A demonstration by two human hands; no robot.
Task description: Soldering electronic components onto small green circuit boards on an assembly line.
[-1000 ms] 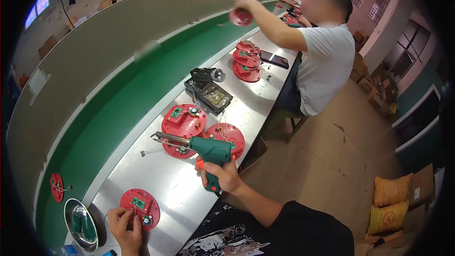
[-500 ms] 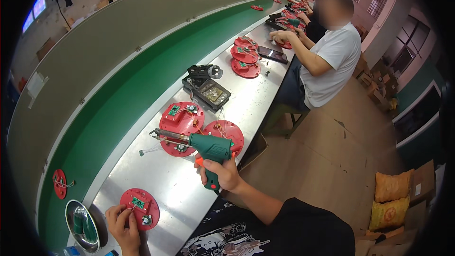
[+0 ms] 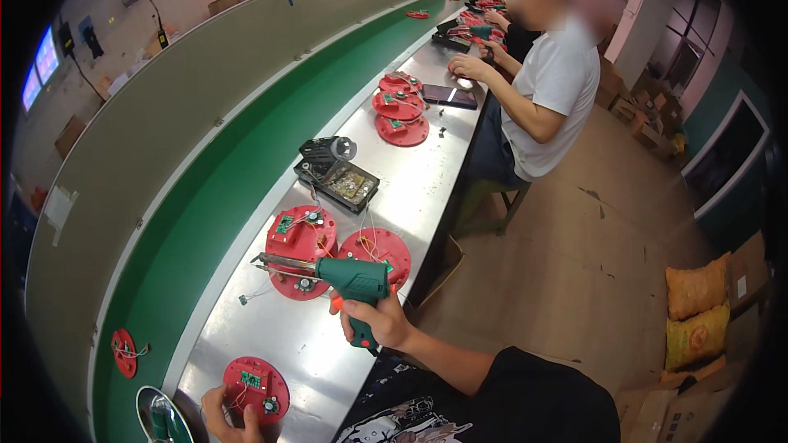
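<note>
My right hand (image 3: 379, 320) is wrapped round the handle of a green soldering gun (image 3: 353, 279) with an orange trigger. Its metal tip points left, above red round plates (image 3: 300, 238) fitted with small circuit boards and wires. Close to the lower edge, my left hand (image 3: 228, 420) is at the near left rim of another red round plate (image 3: 275, 369). Thumb and forefinger there are apart, with thin wires beside them. This plate carries a green circuit board (image 3: 251, 380) and a small round part (image 3: 270, 404). Part of the left hand is cut off by the picture's edge.
A black soldering iron stand with a tray (image 3: 345, 184) sits farther along the metal bench (image 3: 222, 336). Beyond it are stacked red plates (image 3: 402, 127) and a phone (image 3: 450, 97). A metal bowl (image 3: 156, 418) is at lower left. A co-worker in white (image 3: 550, 90) sits at right.
The view has shifted, so the bench things sit lower. My left hand's fingers have moved from the wires at the circuit board to the plate's rim. The right hand still holds the soldering gun.
</note>
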